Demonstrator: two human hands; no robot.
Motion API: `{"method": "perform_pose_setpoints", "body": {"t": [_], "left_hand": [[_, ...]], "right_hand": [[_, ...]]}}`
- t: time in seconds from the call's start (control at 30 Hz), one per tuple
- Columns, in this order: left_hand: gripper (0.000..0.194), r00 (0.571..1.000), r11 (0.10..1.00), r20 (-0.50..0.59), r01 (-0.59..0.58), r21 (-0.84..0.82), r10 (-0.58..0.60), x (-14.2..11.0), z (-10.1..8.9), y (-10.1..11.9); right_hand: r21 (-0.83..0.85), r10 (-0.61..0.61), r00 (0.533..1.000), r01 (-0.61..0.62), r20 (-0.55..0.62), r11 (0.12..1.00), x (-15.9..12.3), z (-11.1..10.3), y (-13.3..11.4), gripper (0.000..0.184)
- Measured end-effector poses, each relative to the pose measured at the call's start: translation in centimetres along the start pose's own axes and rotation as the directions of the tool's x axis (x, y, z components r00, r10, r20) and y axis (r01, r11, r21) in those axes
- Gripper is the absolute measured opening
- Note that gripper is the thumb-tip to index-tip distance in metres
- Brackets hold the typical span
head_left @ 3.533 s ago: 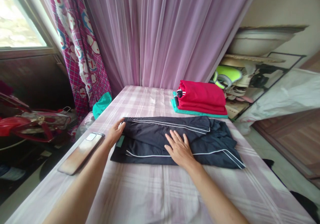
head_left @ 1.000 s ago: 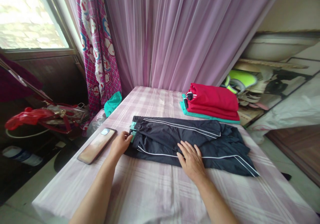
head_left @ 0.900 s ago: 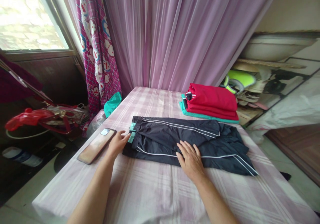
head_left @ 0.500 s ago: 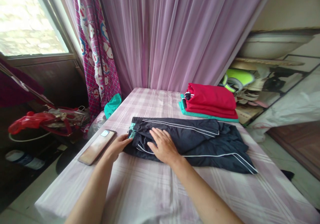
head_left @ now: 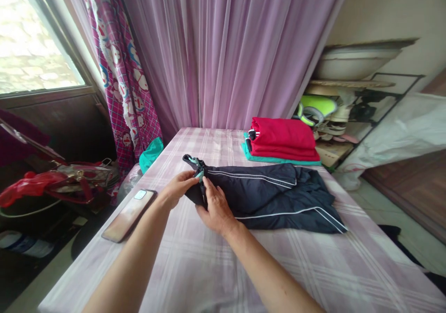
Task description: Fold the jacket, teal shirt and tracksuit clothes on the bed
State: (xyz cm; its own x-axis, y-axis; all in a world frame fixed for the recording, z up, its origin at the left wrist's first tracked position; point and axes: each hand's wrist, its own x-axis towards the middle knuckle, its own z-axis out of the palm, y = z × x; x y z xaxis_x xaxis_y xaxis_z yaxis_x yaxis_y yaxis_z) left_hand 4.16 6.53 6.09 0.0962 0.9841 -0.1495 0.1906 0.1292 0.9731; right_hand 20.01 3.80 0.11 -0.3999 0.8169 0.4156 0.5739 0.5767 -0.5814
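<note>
Dark track pants with white piping lie folded lengthwise across the table, legs to the right. Their waistband end, showing a teal lining, is lifted and bent up off the cloth. My left hand pinches the waistband from the left, its fingertips partly hidden behind the fabric. From the near side my right hand grips the same end, thumb in front and fingers against the lining side. A phone lies face down just left of my left forearm.
A plaid cloth covers the table. At its far right sits a stack of folded red clothes on a teal garment. A teal bag hangs by the left edge. Purple curtains close off the back, beside a shelf.
The waistband end has come up from lying flat and is bent upward. My right hand has gone from resting flat on the pants to gripping that end beside my left hand.
</note>
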Motion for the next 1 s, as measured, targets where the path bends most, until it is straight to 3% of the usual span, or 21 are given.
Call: {"method": "perform_pose_setpoints", "body": {"t": [0.13, 0.27, 0.37, 0.43, 0.47, 0.53, 0.63, 0.7, 0.73, 0.8, 0.87, 1.0], "left_hand": [[0.046, 0.993, 0.998, 0.104, -0.053, 0.022, 0.050, 2.4, 3.7, 3.4], [0.039, 0.958, 0.986, 0.275, -0.120, 0.117, 0.084, 5.1, 10.0, 5.5], [0.040, 0.915, 0.939, 0.387, -0.224, 0.259, 0.111, 6.4, 15.1, 4.8], [0.047, 0.908, 0.903, 0.407, -0.250, 0.349, 0.094, 6.8, 17.7, 3.4], [0.048, 0.909, 0.892, 0.408, -0.252, 0.376, 0.084, 6.8, 18.6, 2.6], [0.044, 0.914, 0.880, 0.396, -0.256, 0.400, 0.086, 7.0, 19.6, 1.2], [0.033, 0.918, 0.869, 0.386, -0.262, 0.420, 0.091, 7.7, 19.0, 0.1], [0.033, 0.926, 0.845, 0.357, -0.283, 0.453, 0.119, 8.7, 17.3, 0.2], [0.034, 0.935, 0.815, 0.321, -0.303, 0.494, 0.153, 9.4, 16.2, 0.5], [0.034, 0.947, 0.698, 0.200, -0.320, 0.641, 0.251, 11.0, 13.6, 1.0], [0.042, 0.949, 0.583, 0.059, -0.238, 0.777, 0.309, 12.9, 11.0, 1.3], [0.047, 0.982, 0.546, 0.052, -0.145, 0.825, 0.183, 16.0, 7.8, 0.6]], "right_hand": [[0.115, 0.050, 0.973, -0.024, -0.224, 0.993, -0.6, -2.8, 1.4, 0.087], [0.240, 0.212, 0.903, -0.127, -0.375, 0.963, -3.5, -5.4, 4.1, 0.083], [0.241, 0.345, 0.781, -0.253, -0.521, 0.937, -7.0, -6.3, 7.4, 0.083], [0.175, 0.376, 0.697, -0.344, -0.611, 0.922, -9.2, -6.6, 9.6, 0.084], [0.123, 0.361, 0.677, -0.375, -0.642, 0.919, -10.0, -6.8, 10.3, 0.084], [-0.013, 0.284, 0.692, -0.390, -0.663, 0.921, -11.1, -7.3, 11.1, 0.078], [-0.225, 0.150, 0.831, -0.312, -0.536, 0.923, -11.2, -8.0, 10.0, 0.058], [-0.302, 0.121, 0.938, -0.224, -0.324, 0.926, -10.8, -8.4, 8.6, 0.047], [-0.314, 0.127, 0.969, -0.191, -0.213, 0.930, -10.6, -8.5, 8.0, 0.045], [-0.313, 0.166, 0.984, -0.178, -0.063, 0.933, -10.4, -8.6, 7.0, 0.051], [-0.316, 0.220, 0.975, -0.215, -0.021, 0.924, -10.3, -8.5, 6.4, 0.061], [-0.356, 0.315, 0.949, -0.301, -0.020, 0.885, -9.8, -7.6, 5.4, 0.083]]}}
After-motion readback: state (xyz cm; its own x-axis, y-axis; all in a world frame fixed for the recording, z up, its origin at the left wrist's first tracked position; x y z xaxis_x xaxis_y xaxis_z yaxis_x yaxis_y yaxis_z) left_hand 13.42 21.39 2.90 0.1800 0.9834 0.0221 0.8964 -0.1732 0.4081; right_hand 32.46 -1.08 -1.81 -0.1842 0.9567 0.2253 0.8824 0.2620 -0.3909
